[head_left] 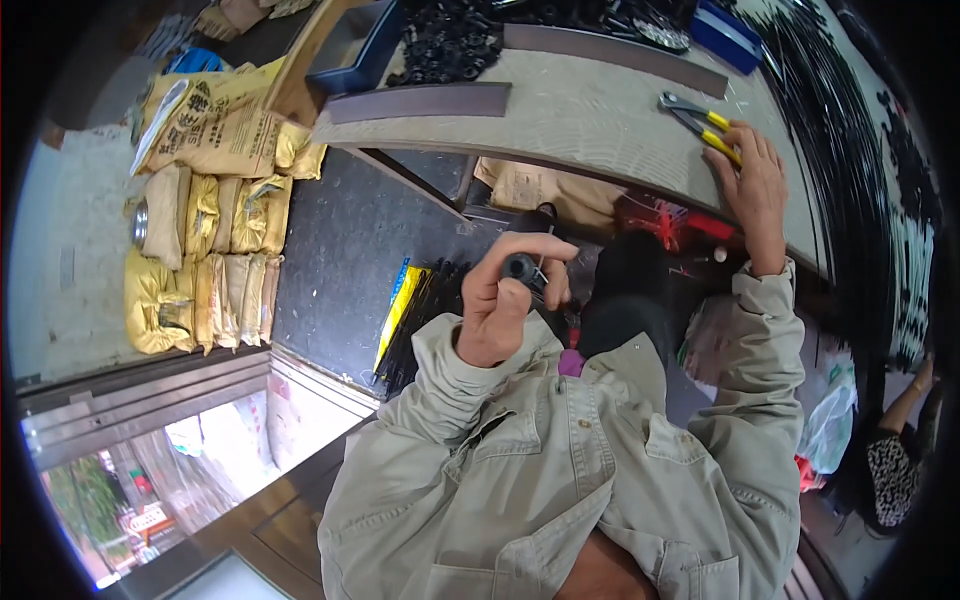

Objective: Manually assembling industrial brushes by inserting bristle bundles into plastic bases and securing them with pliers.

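My left hand (500,305) is raised in front of my chest, fingers curled round a small black round part (519,267) with a hole in its end. A thin metal rod or wire (546,248) shows by the fingers; whether it belongs to the part I cannot tell. Over on the right, my right hand (757,190) is at the table's front edge. Its thumb and fingers close about the yellow handle ends of a pair of pincers (692,113), which lies on the worktable (590,115) with its metal jaws pointing away to the left.
Dark flat strips (420,103) edge the table, with a heap of black small parts (450,40) and blue bins (725,35) behind. Long black rods (830,130) lie along the right. Stacked sacks (215,210) stand at left. Another person (895,460) is at far right.
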Tool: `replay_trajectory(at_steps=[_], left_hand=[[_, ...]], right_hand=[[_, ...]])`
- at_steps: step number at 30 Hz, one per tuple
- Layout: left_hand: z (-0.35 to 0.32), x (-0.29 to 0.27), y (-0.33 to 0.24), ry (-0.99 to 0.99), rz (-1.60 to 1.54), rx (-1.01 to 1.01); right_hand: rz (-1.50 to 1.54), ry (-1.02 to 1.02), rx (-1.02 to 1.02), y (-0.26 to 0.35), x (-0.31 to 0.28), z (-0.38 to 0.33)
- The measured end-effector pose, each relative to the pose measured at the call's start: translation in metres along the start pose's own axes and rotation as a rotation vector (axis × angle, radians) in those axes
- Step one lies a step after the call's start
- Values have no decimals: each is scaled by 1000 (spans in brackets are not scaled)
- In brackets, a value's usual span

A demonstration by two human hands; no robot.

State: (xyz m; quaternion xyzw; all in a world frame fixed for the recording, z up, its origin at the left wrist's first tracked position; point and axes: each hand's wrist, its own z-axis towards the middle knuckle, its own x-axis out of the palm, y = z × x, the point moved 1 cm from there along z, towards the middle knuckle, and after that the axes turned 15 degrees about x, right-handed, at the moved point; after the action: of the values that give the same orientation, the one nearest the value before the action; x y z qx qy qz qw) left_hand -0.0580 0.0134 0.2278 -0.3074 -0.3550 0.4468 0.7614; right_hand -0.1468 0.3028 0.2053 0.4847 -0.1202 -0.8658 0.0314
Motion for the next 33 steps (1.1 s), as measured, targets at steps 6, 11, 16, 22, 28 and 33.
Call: replay_trajectory(at_steps=[6, 11, 16, 22, 28, 33], left_hand=[[-7, -10, 2, -19, -70, -56], [-7, -19, 0, 8, -58, -40], [-5, -13, 6, -19, -110, -31], [-15, -4, 2, -113, 78, -184], [-12, 3, 3, -219, 209, -83], [-19, 0, 14, -196, 295, 18]], right_hand=[[-152, 151, -181, -11, 9, 22], [164, 264, 33, -6, 3, 17], [733, 527, -227, 76, -59, -46], [-157, -285, -660, 114, -90, -34], [-268, -510, -822, 116, -88, -42], [-24, -438, -452, 117, -49, -84]])
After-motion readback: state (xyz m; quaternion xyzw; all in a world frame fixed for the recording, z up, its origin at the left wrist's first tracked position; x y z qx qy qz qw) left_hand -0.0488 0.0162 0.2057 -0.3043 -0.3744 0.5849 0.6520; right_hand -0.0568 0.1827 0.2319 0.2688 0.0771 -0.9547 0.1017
